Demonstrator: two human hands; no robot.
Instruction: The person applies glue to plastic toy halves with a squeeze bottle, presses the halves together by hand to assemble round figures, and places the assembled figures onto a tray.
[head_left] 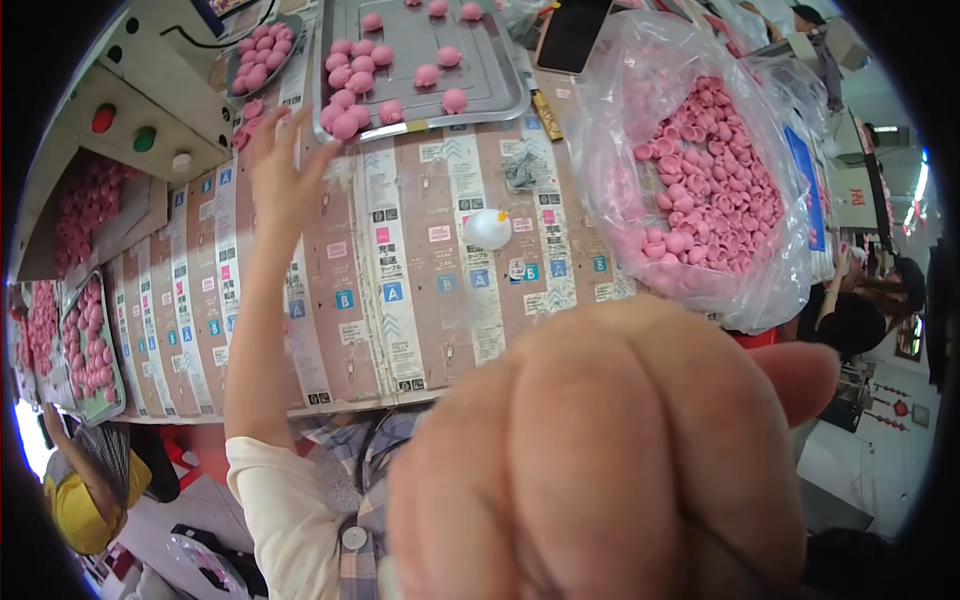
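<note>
The left hand (285, 165), fingers spread apart, reaches at eleven o'clock to the edge of the flat grey metal tray (490, 95) of small round pink pieces (345, 100). The right hand (610, 460) is close and blurry; I cannot tell its grip.

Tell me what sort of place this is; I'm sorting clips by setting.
Likely a small factory workbench: a metal tray of pink caps, a big clear bag of more, and a control box with coloured buttons. The left hand reaches toward the tray.
</note>
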